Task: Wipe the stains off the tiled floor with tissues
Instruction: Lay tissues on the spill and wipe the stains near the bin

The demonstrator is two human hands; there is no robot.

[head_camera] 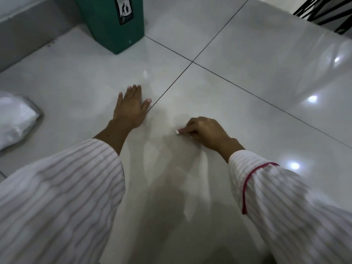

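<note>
So the tiled floor [238, 60] fills pretty much everything here, glossy white with dark grout lines crossing just past the hands. Using the green bin [112, 23] as the landmark: it stands at the far edge of the floor, a crumpled white bag [15, 119] lies well off to its near left, and some black metal legs [323, 14] show far to its right.

The person kneels well on the near side of the bin. Their left hand [131, 107] is pressed flat on the tile, fingers straight, just bracing and holding nothing. The right hand [205, 132] sits nearer still, fingers curled around a small wad of tissue [177, 132], only a corner poking out against the floor.

Tissue is light, soft and tears easily, so bunched up under the fingertips looks like the way to hold it. Stains are too faint to make out.
</note>
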